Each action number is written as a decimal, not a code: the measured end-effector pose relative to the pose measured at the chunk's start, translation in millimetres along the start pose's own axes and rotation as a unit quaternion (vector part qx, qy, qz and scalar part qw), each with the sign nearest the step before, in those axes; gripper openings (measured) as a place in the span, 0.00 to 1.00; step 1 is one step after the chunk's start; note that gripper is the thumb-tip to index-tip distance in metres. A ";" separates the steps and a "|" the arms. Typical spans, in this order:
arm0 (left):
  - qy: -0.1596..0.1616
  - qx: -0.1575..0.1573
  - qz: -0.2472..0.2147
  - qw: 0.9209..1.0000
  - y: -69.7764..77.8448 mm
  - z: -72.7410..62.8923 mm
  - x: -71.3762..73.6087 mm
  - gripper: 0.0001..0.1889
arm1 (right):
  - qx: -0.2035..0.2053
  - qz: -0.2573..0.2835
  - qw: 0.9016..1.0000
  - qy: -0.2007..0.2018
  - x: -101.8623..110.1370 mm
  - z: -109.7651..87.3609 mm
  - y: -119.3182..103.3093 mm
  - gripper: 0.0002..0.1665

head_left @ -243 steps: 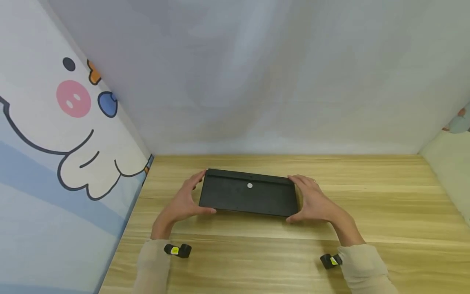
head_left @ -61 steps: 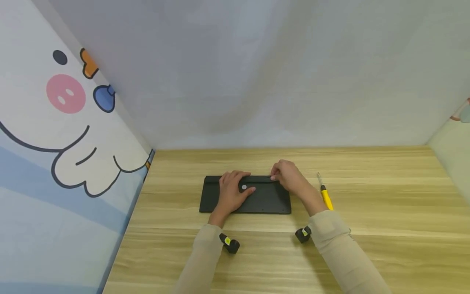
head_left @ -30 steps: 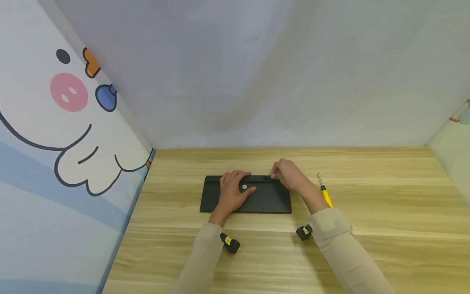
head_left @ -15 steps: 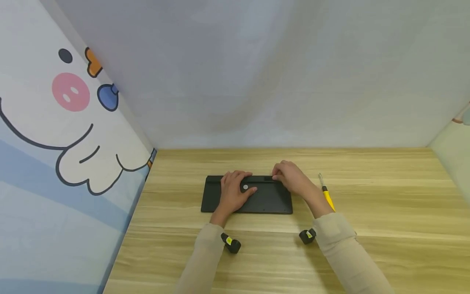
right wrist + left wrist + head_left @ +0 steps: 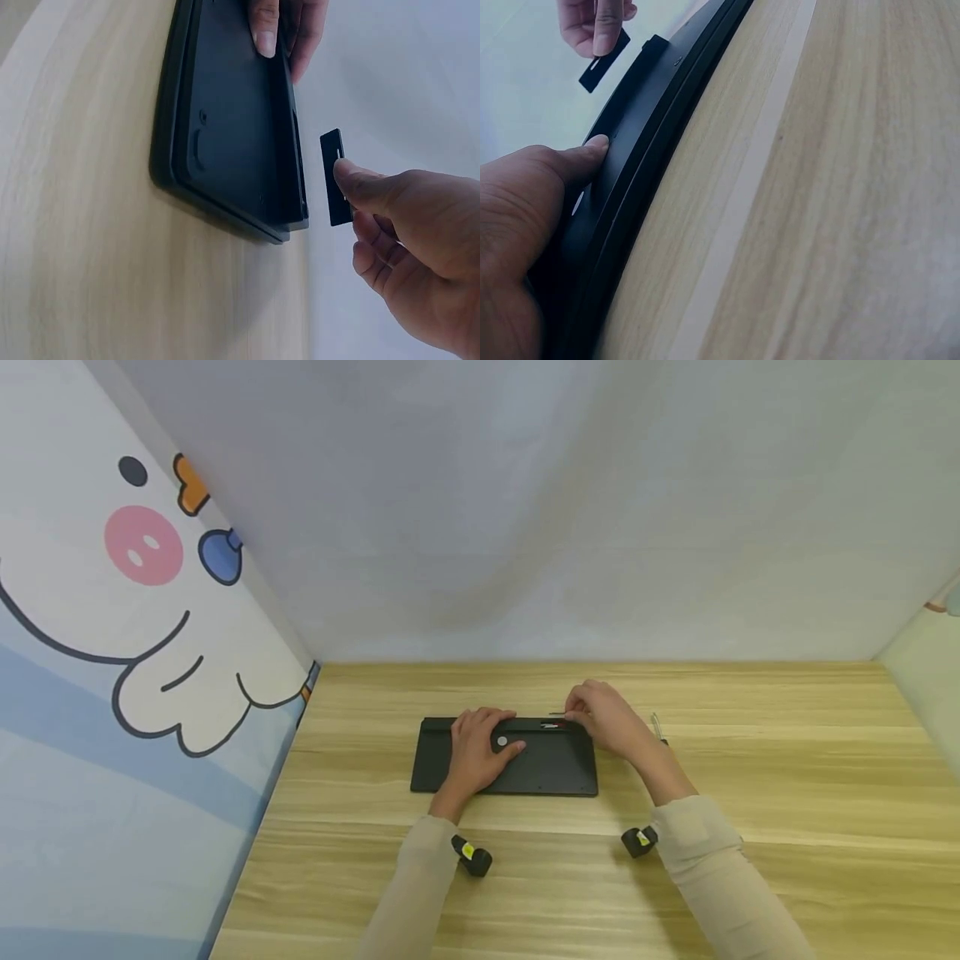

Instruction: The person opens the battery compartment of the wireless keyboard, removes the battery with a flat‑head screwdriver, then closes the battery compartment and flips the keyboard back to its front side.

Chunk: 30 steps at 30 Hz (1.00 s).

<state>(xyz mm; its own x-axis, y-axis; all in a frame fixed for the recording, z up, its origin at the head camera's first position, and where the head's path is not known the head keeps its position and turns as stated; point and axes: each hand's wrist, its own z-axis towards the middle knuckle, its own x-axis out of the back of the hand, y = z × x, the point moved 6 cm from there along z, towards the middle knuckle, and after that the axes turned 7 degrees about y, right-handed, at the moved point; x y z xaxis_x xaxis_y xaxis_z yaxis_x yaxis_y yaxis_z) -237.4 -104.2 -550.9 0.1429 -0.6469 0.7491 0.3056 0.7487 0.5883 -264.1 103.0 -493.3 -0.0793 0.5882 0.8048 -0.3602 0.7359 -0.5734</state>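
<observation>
A black keyboard (image 5: 555,764) lies underside up on the table, a raised ridge along its far side. My left hand (image 5: 474,752) holds it left of centre, thumb on the flat underside and fingers over the far edge. My right hand (image 5: 607,718) pinches a small black battery cover (image 5: 335,187) between thumb and fingers, apart from the keyboard and just beyond its far right part. The uncovered battery compartment (image 5: 552,724) in the ridge shows a bit of red and silver inside.
A screwdriver (image 5: 657,727) lies right of the keyboard, its metal shaft showing and its handle hidden behind my right forearm. The wood-grain table (image 5: 525,877) ends at a pale wall; a cartoon-printed panel (image 5: 247,760) stands along the left.
Earlier both hands held the keyboard by its ends; the screwdriver appeared later. In the last half second my right hand lifted the cover off and moved slightly right. My left hand stayed put.
</observation>
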 end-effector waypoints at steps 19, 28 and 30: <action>0.000 -0.013 -0.004 1.000 1.8 -2.9 3.5 0.27 | -0.037 -0.023 0.998 0.051 4.1 3.1 21.8 0.04; 0.009 -0.022 0.001 1.000 1.7 -2.7 4.4 0.27 | -0.044 -0.028 0.998 0.033 -4.0 10.9 30.1 0.05; 0.009 -0.021 0.002 1.000 1.0 -2.6 4.1 0.27 | -0.047 -0.028 0.998 0.026 -5.7 12.6 31.6 0.05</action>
<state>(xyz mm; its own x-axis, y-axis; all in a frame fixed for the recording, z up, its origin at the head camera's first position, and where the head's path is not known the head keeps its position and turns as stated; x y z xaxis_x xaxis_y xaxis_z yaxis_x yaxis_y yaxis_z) -234.0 -106.5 -548.0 0.1609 -0.6474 0.7450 0.3450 0.7441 0.5721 -286.7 118.7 -514.0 -0.0129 0.5598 0.8285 -0.2735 0.7950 -0.5414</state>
